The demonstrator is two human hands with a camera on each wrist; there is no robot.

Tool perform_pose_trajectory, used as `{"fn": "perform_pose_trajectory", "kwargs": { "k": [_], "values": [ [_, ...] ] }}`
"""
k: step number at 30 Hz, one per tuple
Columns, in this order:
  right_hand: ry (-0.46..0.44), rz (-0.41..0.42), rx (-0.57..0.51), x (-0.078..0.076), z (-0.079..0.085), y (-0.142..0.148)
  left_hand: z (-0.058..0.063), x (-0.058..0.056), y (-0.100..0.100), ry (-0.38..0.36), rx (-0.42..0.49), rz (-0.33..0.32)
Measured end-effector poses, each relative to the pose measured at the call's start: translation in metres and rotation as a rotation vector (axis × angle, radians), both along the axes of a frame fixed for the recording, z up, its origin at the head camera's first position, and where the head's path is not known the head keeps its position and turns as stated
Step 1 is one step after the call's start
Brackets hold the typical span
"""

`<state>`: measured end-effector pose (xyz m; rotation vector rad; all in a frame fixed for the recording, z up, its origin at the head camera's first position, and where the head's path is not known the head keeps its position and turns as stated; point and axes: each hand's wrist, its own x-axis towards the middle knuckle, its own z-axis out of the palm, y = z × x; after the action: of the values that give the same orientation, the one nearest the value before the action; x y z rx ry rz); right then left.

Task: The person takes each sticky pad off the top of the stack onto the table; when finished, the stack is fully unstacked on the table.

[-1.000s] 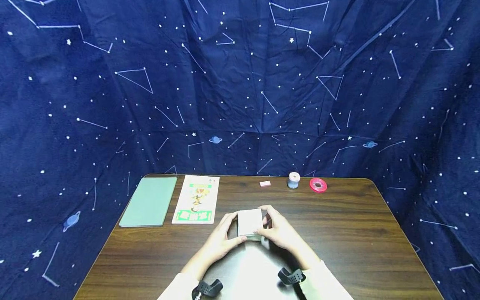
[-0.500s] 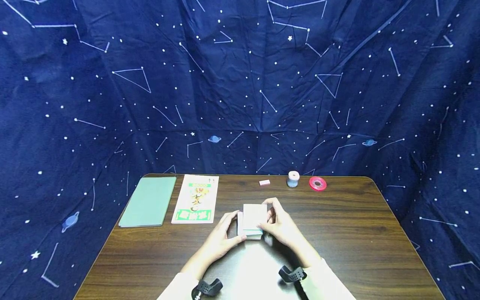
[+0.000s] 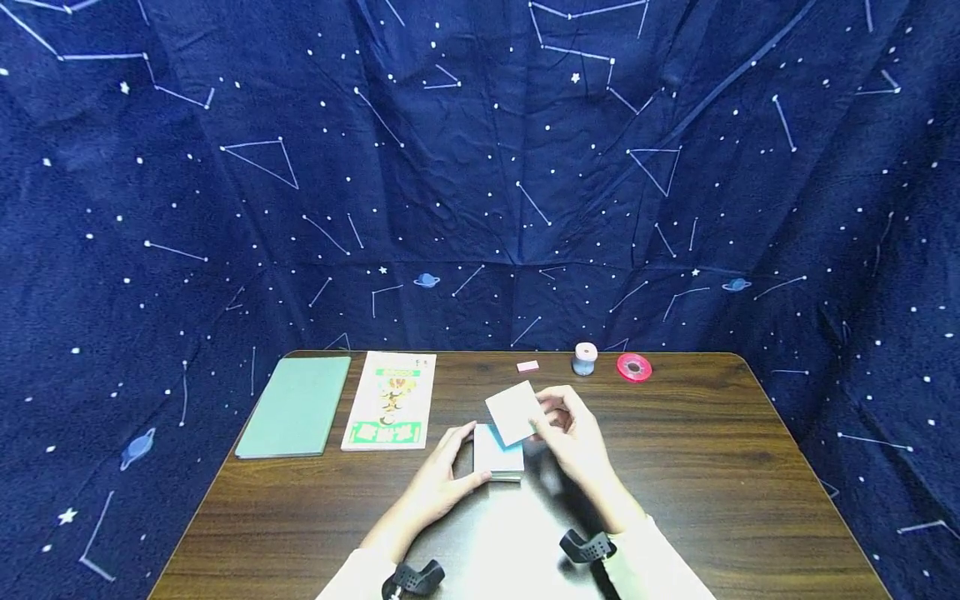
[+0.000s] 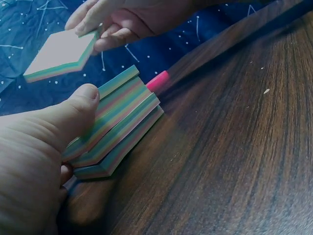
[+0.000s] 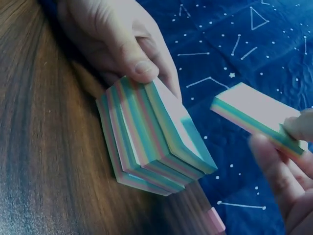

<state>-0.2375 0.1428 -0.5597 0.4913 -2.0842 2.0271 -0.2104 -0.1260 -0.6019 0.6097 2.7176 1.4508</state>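
A thick stack of square note pads (image 3: 491, 461) stands on the table, with bands of several pastel colours along its sides (image 5: 139, 137). My left hand (image 3: 437, 485) grips it from the left, thumb on the near side and fingers at the far left corner. Above the stack, tilted and apart from it, is one thinner note pad (image 3: 513, 412) with a white top. My right hand (image 3: 576, 442) pinches that pad by its right edge, as the right wrist view also shows. In the left wrist view the pads of the stack (image 4: 124, 122) sit slightly uneven.
A green folder or notebook (image 3: 296, 407) and a booklet with a printed cover (image 3: 390, 402) lie at the left. Along the back are a small pink-and-white block (image 3: 528, 367), a white-topped spool (image 3: 585, 358) and a red ring-shaped roll (image 3: 634, 367). A starry blue cloth (image 3: 480, 183) hangs behind.
My right hand has drawn the top pad off the stack, lifting it up and away and turning it at an angle. My left hand has stayed on the stack.
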Motion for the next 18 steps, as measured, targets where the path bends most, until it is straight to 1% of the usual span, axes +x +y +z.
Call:
{"fn": "perform_pose_trajectory", "kwargs": {
  "k": [3, 6, 10, 14, 18],
  "values": [
    [-0.022, -0.073, -0.085, -0.002, 0.0, 0.005, 0.0, 0.0, 0.0, -0.028, 0.002, -0.006],
    [-0.018, -0.129, -0.138, -0.005, 0.0, 0.012, 0.0, 0.0, 0.0, -0.046, 0.0, -0.002],
    [-0.025, -0.168, -0.191, -0.011, -0.004, 0.021, 0.0, -0.001, -0.001, -0.018, 0.003, 0.004],
    [-0.079, -0.199, -0.261, -0.018, -0.013, 0.028, -0.001, -0.002, 0.0, 0.005, -0.003, 0.009],
    [-0.156, -0.232, -0.306, -0.022, -0.027, 0.034, -0.003, -0.002, 0.0, -0.001, 0.001, 0.006]
  ]
}}
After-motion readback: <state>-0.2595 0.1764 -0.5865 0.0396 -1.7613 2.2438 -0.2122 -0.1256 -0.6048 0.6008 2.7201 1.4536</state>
